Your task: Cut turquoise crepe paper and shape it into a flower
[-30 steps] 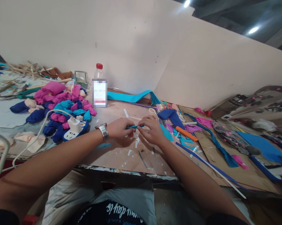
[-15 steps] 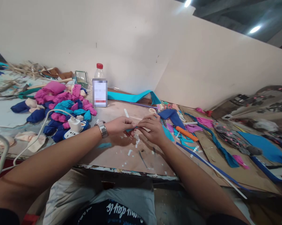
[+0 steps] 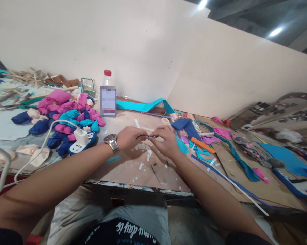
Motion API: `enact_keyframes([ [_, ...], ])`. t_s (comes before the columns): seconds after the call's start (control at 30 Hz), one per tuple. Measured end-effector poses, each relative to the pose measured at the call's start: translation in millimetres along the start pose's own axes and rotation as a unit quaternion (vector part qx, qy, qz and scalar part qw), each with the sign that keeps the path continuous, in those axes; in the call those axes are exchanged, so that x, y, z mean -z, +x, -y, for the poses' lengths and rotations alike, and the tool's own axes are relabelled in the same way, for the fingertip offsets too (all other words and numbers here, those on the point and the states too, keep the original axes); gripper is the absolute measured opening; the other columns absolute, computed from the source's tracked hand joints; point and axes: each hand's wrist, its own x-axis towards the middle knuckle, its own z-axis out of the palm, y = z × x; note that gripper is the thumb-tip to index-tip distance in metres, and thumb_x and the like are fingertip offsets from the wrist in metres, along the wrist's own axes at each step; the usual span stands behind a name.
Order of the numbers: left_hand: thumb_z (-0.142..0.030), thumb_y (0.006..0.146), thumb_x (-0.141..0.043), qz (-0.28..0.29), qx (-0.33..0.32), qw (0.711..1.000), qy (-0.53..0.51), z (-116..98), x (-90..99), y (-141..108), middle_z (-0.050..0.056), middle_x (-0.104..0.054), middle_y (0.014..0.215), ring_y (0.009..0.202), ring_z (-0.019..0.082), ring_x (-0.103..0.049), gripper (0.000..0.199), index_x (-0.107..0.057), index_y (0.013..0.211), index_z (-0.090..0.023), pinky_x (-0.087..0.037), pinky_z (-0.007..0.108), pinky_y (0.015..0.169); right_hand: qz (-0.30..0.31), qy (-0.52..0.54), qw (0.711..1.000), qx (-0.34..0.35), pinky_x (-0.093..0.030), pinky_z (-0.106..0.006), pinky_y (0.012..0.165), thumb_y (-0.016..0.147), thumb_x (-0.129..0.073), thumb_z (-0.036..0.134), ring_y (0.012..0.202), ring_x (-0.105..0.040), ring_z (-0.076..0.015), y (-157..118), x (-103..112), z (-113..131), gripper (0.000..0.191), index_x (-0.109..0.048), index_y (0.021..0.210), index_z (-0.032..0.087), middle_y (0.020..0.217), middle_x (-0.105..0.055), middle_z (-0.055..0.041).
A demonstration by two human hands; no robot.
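Observation:
My left hand [image 3: 131, 137], with a metal watch [image 3: 112, 143] on its wrist, is closed in a pinch over the tabletop. My right hand [image 3: 165, 140] meets it fingertip to fingertip and is also pinching. Between them shows a small blue-teal piece [image 3: 148, 136], mostly hidden by the fingers, so its kind is unclear. Under the hands lie small white scraps [image 3: 141, 166] on the worn table [image 3: 128, 175]. To the right of my right hand are a folded blue cloth [image 3: 186, 126] and an orange-handled cutter [image 3: 202, 145].
Bunched pink, blue and cream cloth pieces [image 3: 66, 109] lie left, beside a power strip [image 3: 75, 148] with a white plug and cable. A phone [image 3: 108, 102] leans on a red-capped bottle [image 3: 108, 77]. Teal fabric [image 3: 140, 106] runs along the wall. Cardboard [image 3: 228, 165] and strips lie right.
My left hand has turned over slightly, its fingers now straighter and closer to the right fingertips. The small piece shows less between them. The view shifted a little.

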Motion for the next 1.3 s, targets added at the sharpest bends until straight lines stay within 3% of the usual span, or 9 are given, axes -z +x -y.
enact_keyframes([
  [0.2,-0.035,0.104,-0.050,-0.054,-0.061,0.995,0.065,7,-8.6,-1,0.002,-0.079,0.089,0.079,0.017,-0.072,0.028,-0.074,0.099,-0.022,-0.044,0.027,0.067,-0.027,0.016,0.999,-0.035,-0.043,-0.048,0.094,0.090,-0.074,0.041,0.102,-0.065,-0.0278,-1,-3,0,0.015,-0.077,0.086,0.026,0.089,-0.076,-0.0048],
  [0.37,-0.034,0.104,-0.050,-0.128,-0.118,0.977,0.127,10,-12.0,-2,0.004,-0.078,0.088,0.081,0.018,-0.073,0.027,-0.072,0.101,-0.021,-0.048,0.029,0.071,-0.037,-0.014,0.998,-0.053,-0.034,-0.052,0.103,0.090,-0.074,0.038,0.110,-0.062,-0.0293,0,-2,6,0.012,-0.076,0.086,0.027,0.091,-0.076,-0.0040],
  [0.53,-0.025,0.103,-0.051,-0.111,-0.182,0.957,0.196,11,-9.0,-1,0.006,-0.075,0.088,0.080,0.020,-0.070,0.020,-0.068,0.109,-0.018,-0.050,0.033,0.074,-0.024,0.001,0.996,-0.082,-0.031,-0.052,0.106,0.092,-0.070,0.036,0.113,-0.061,-0.0287,0,-2,6,0.011,-0.074,0.088,0.026,0.096,-0.076,-0.0045],
  [0.7,-0.022,0.103,-0.044,-0.075,-0.186,0.958,0.204,11,-8.3,4,0.009,-0.074,0.091,0.085,0.020,-0.069,0.025,-0.066,0.113,-0.018,-0.049,0.034,0.080,0.004,0.059,0.994,-0.090,-0.038,-0.048,0.104,0.093,-0.063,0.034,0.112,-0.061,-0.0269,-1,-7,-1,0.012,-0.069,0.089,0.024,0.101,-0.072,-0.0061],
  [0.83,-0.027,0.103,-0.041,-0.041,-0.140,0.969,0.198,5,-4.3,10,0.010,-0.073,0.091,0.088,0.022,-0.068,0.028,-0.067,0.104,-0.018,-0.046,0.040,0.094,0.002,0.075,0.992,-0.103,-0.035,-0.050,0.109,0.093,-0.060,0.033,0.103,-0.062,-0.0249,-1,-13,-12,0.011,-0.066,0.089,0.024,0.101,-0.072,-0.0050],
  [0.97,-0.040,0.103,-0.037,-0.074,0.006,0.977,0.198,5,3.9,19,0.009,-0.074,0.093,0.098,0.027,-0.067,0.037,-0.067,0.098,-0.019,-0.022,0.062,0.117,0.013,0.055,0.992,-0.113,-0.024,-0.055,0.116,0.090,-0.062,0.031,0.097,-0.062,-0.0242,-1,-19,-25,0.009,-0.065,0.086,0.023,0.094,-0.071,-0.0042],
  [1.1,-0.059,0.104,-0.023,-0.083,0.162,0.964,0.195,20,10.5,36,0.009,-0.075,0.083,0.092,0.030,-0.069,0.065,-0.068,0.081,-0.018,-0.013,0.071,0.115,0.044,0.043,0.992,-0.108,-0.019,-0.056,0.119,0.090,-0.061,0.030,0.099,-0.062,-0.0239,-2,-22,-31,0.010,-0.065,0.085,0.023,0.096,-0.073,-0.0044],
  [1.3,-0.063,0.102,-0.019,-0.083,0.230,0.949,0.200,41,11.3,57,0.013,-0.077,0.087,0.100,0.036,-0.070,0.073,-0.075,0.083,-0.020,-0.009,0.076,0.113,0.040,0.050,0.992,-0.112,-0.016,-0.058,0.121,0.090,-0.061,0.028,0.099,-0.063,-0.0234,-3,-23,-24,0.010,-0.066,0.084,0.023,0.095,-0.073,-0.0037],
])
